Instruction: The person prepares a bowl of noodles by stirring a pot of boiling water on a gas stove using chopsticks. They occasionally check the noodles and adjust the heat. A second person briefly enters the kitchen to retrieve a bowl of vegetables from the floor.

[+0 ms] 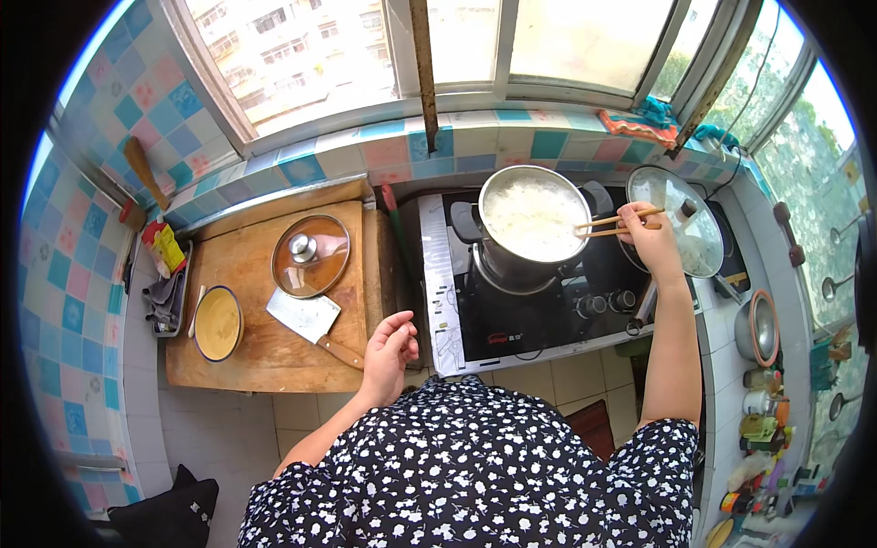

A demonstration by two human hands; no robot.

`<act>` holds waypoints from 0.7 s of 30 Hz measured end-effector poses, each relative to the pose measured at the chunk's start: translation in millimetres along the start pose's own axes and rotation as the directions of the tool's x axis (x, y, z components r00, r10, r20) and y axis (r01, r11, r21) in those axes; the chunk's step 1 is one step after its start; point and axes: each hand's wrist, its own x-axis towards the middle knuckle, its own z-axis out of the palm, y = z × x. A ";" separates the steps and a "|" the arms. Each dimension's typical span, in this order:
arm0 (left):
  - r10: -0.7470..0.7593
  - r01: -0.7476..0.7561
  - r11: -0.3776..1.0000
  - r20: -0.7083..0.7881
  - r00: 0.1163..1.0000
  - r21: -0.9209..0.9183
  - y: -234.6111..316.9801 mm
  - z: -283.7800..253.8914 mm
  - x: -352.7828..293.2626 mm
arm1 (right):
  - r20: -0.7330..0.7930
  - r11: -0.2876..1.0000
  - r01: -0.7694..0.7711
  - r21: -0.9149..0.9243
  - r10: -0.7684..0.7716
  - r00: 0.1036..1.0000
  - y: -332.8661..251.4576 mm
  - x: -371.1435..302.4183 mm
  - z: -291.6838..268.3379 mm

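Note:
My right hand point(650, 239) grips a pair of wooden chopsticks point(601, 221), their tips reaching over the right rim of a steel pot point(537, 175). Pale, foamy liquid point(530, 219) fills the pot; what lies under the foam cannot be made out. The pot stands on a black glass cooktop point(512, 320). My left hand point(391, 356) is held up in front of my body, fingers loosely bent and slightly apart, with nothing visible in it. Nearest to it is a cleaver point(306, 315), flat on a wooden cutting board point(219, 265), its handle pointing toward that hand.
On the board are a glass lid point(311, 251) and a bowl of yellowish liquid point(217, 324). Another glass lid point(699, 247) leans beyond my right hand. Jars point(763, 402) and a metal basin point(758, 329) line the right side. An orange cloth point(635, 126) lies on the window ledge.

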 end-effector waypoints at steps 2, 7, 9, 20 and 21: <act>-0.001 0.001 1.000 -0.001 1.000 -0.005 0.1 -0.1 -0.3 | 0.073 0.975 -0.149 0.164 0.138 0.988 15.0 6.5 4.4; 0.015 -0.015 1.000 -0.012 1.000 0.009 -0.9 -3.6 -1.4 | 0.094 0.900 -0.297 0.318 0.282 0.955 48.4 12.5 28.9; 0.005 -0.005 1.000 -0.021 1.000 -0.006 -0.3 -5.9 -4.0 | 0.132 0.858 -0.356 0.371 0.330 0.935 54.4 15.5 33.7; -0.005 0.005 1.000 -0.027 1.000 -0.005 1.6 -4.5 -5.6 | -0.091 0.795 -0.079 0.601 0.167 0.982 49.1 18.2 50.5; -0.004 0.004 1.000 -0.029 1.000 -0.003 2.3 -3.7 -5.8 | -0.125 0.849 -0.034 0.527 0.117 0.985 41.5 18.9 46.9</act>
